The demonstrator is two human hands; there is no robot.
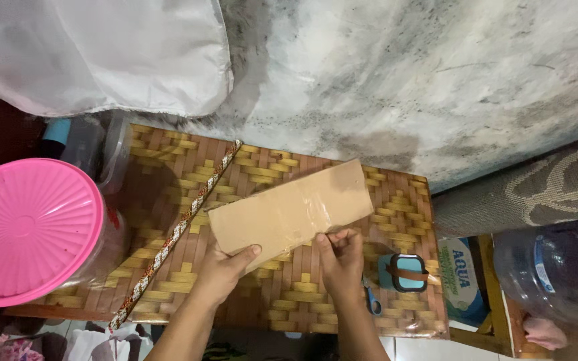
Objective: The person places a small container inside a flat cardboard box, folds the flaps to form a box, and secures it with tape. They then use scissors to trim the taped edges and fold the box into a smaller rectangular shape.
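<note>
cardboard piece (pixel 292 210) gripped between left hand (pixel 222 271), right hand (pixel 339 257)

Your right hand (pixel 341 257) hides most of the scissors (pixel 372 299); the pink lid (pixel 25 230) and the water jug (pixel 556 267) run off frame.

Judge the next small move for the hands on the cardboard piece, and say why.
Probably the right hand should pull the bit it pinches at the cardboard piece's lower edge, where glossy clear tape seems to cover the surface, while the left hand keeps pressing the lower left corner against the woven mat. The scissors lie unused beside the right wrist.
</note>
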